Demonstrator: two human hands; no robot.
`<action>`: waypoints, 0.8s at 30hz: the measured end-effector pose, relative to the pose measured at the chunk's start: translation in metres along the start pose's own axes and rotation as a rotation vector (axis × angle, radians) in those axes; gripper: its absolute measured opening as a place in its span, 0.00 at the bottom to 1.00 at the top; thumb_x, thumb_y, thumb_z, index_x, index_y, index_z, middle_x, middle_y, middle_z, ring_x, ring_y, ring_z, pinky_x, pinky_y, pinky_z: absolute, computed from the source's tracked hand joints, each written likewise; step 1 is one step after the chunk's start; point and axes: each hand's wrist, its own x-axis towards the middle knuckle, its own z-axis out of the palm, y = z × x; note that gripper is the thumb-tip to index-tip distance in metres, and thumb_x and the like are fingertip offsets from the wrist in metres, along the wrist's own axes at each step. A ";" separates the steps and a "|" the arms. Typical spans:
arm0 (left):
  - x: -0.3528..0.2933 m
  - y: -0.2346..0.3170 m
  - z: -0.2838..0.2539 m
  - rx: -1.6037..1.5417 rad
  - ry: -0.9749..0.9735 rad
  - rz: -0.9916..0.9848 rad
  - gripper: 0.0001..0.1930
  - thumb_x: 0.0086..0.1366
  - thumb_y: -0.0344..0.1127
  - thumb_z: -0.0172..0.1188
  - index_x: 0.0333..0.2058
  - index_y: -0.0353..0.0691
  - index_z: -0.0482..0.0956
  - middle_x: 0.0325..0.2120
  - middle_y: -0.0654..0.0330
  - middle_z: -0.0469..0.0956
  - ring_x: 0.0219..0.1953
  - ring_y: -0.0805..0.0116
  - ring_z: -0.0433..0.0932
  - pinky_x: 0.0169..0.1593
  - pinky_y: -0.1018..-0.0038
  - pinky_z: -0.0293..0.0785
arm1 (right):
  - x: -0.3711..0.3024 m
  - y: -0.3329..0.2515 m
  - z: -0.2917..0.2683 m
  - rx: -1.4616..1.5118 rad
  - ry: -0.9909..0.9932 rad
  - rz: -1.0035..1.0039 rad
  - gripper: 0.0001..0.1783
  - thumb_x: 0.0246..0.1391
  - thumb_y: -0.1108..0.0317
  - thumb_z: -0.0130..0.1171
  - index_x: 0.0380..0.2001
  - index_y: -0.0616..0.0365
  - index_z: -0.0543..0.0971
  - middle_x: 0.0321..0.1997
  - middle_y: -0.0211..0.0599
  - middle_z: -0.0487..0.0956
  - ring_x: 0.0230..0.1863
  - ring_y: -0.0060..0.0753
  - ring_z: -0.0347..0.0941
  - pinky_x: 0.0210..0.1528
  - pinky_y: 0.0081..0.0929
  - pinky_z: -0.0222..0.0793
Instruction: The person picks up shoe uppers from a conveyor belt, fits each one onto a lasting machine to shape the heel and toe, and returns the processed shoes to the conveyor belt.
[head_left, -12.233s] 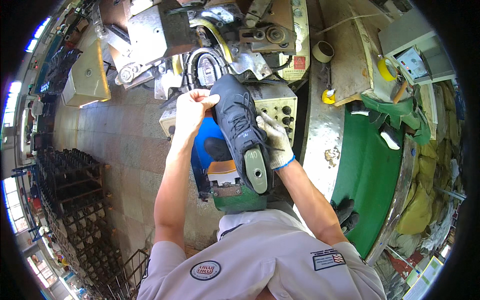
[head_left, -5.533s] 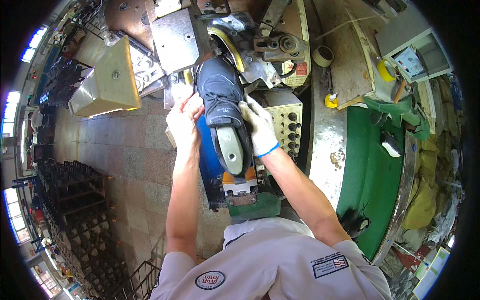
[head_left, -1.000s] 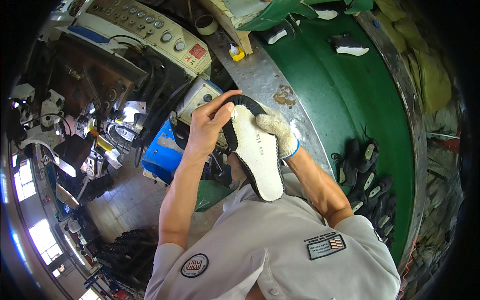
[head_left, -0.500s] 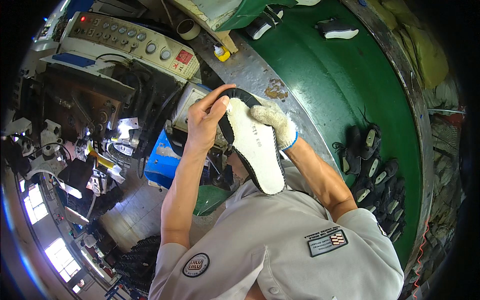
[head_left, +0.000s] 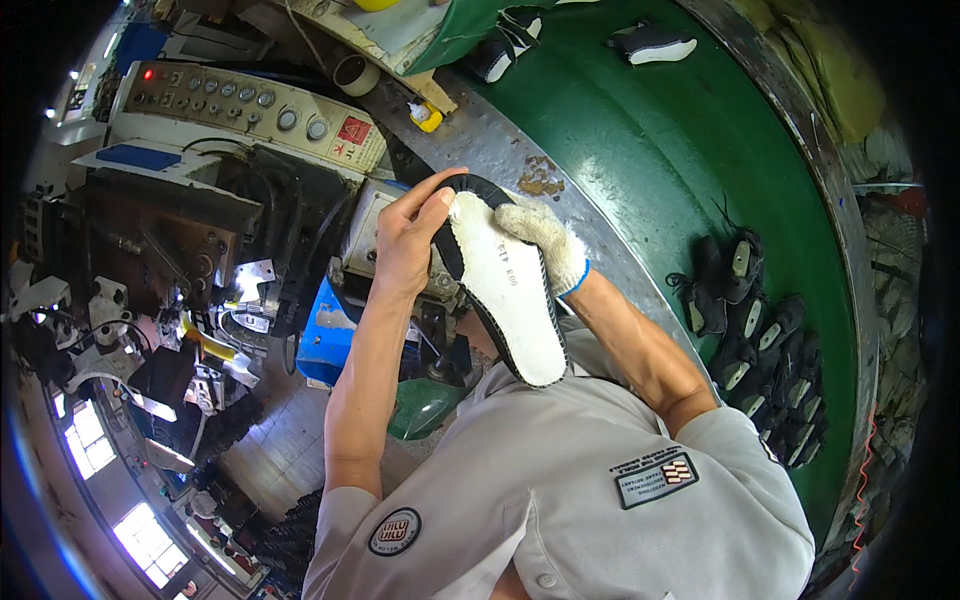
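A black shoe upper (head_left: 508, 287) with a white stitched-in insole board faces me bottom up, its toe pointing away and its heel near my shirt. My bare left hand (head_left: 407, 238) grips the toe's left edge, thumb on the white bottom and fingers wrapped round the far side. Opposite it, my right hand (head_left: 545, 240), in a cream knitted glove with a blue cuff, clasps the right edge of the forefoot. The fingers behind the upper are hidden.
To the left stands a machine with a gauge panel (head_left: 240, 100). A green conveyor belt (head_left: 640, 150) with a metal edge curves past on the right. Several black shoes (head_left: 750, 330) are grouped on it. A small yellow bottle (head_left: 425, 116) stands on the metal edge.
My view has shifted slightly, so the surroundings sit a little differently. Both hands keep the same hold on the shoe upper.
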 end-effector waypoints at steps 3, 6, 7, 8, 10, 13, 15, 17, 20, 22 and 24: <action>0.003 -0.007 0.007 -0.172 0.013 -0.063 0.21 0.74 0.42 0.53 0.55 0.30 0.77 0.46 0.56 0.81 0.46 0.69 0.79 0.52 0.74 0.74 | 0.002 -0.004 -0.006 0.005 -0.003 -0.023 0.34 0.55 0.55 0.66 0.61 0.62 0.73 0.48 0.36 0.82 0.41 0.25 0.81 0.45 0.25 0.77; 0.008 -0.015 0.010 -0.284 0.008 -0.118 0.33 0.76 0.58 0.41 0.58 0.31 0.74 0.53 0.53 0.78 0.55 0.62 0.76 0.62 0.65 0.68 | 0.002 -0.006 -0.011 -0.017 0.013 -0.051 0.34 0.55 0.53 0.67 0.60 0.62 0.74 0.47 0.36 0.83 0.41 0.25 0.80 0.45 0.25 0.77; 0.009 -0.014 0.012 -0.291 0.007 -0.123 0.33 0.76 0.58 0.40 0.58 0.31 0.74 0.53 0.53 0.78 0.56 0.62 0.76 0.62 0.66 0.68 | 0.002 -0.005 -0.013 -0.006 0.018 -0.053 0.34 0.55 0.53 0.67 0.60 0.62 0.74 0.47 0.36 0.83 0.41 0.25 0.80 0.45 0.25 0.77; 0.009 -0.013 0.014 -0.298 0.007 -0.128 0.33 0.77 0.58 0.39 0.58 0.31 0.73 0.53 0.53 0.78 0.56 0.62 0.75 0.62 0.66 0.67 | 0.001 -0.005 -0.014 0.005 0.022 -0.055 0.33 0.56 0.53 0.66 0.59 0.62 0.74 0.48 0.36 0.82 0.41 0.25 0.80 0.44 0.25 0.77; 0.011 -0.015 0.018 -0.311 -0.001 -0.136 0.33 0.77 0.58 0.37 0.58 0.31 0.73 0.53 0.53 0.78 0.56 0.62 0.75 0.63 0.66 0.67 | 0.000 -0.005 -0.021 -0.004 0.036 -0.037 0.32 0.57 0.53 0.65 0.60 0.62 0.74 0.47 0.36 0.82 0.41 0.24 0.80 0.44 0.24 0.77; 0.014 -0.018 0.022 -0.326 -0.008 -0.155 0.33 0.77 0.57 0.37 0.59 0.31 0.72 0.54 0.52 0.77 0.57 0.60 0.74 0.63 0.65 0.66 | -0.001 -0.006 -0.026 0.006 0.059 -0.034 0.30 0.60 0.55 0.63 0.60 0.61 0.74 0.47 0.35 0.82 0.40 0.22 0.79 0.43 0.22 0.76; 0.016 -0.019 0.023 -0.341 0.000 -0.180 0.32 0.77 0.56 0.39 0.59 0.29 0.71 0.56 0.49 0.75 0.58 0.57 0.74 0.64 0.64 0.66 | -0.002 -0.007 -0.025 0.028 0.067 -0.046 0.29 0.61 0.57 0.62 0.61 0.61 0.74 0.46 0.34 0.82 0.40 0.21 0.79 0.42 0.21 0.76; 0.018 -0.020 0.025 -0.318 -0.004 -0.191 0.31 0.77 0.54 0.40 0.59 0.30 0.71 0.56 0.49 0.76 0.58 0.57 0.74 0.64 0.64 0.67 | -0.003 -0.010 -0.023 0.059 0.066 -0.064 0.28 0.62 0.58 0.61 0.61 0.60 0.74 0.46 0.33 0.82 0.39 0.20 0.79 0.42 0.21 0.76; 0.021 -0.026 0.023 -0.322 -0.020 -0.194 0.29 0.77 0.52 0.42 0.59 0.30 0.72 0.55 0.49 0.76 0.57 0.57 0.75 0.63 0.64 0.68 | -0.006 -0.013 -0.024 0.011 0.096 -0.052 0.26 0.62 0.59 0.60 0.61 0.60 0.75 0.46 0.32 0.82 0.39 0.19 0.78 0.41 0.20 0.75; 0.023 -0.027 0.025 -0.347 -0.027 -0.192 0.29 0.76 0.52 0.43 0.59 0.30 0.72 0.55 0.50 0.77 0.57 0.57 0.76 0.63 0.64 0.69 | -0.008 -0.015 -0.026 -0.013 0.108 -0.055 0.26 0.63 0.60 0.60 0.60 0.60 0.75 0.45 0.31 0.82 0.40 0.19 0.78 0.41 0.20 0.75; 0.024 -0.028 0.027 -0.390 -0.029 -0.198 0.29 0.76 0.51 0.44 0.59 0.29 0.72 0.55 0.50 0.77 0.56 0.57 0.76 0.62 0.64 0.69 | -0.008 -0.016 -0.028 -0.028 0.132 -0.059 0.25 0.63 0.60 0.60 0.60 0.60 0.76 0.45 0.31 0.83 0.39 0.18 0.78 0.41 0.20 0.75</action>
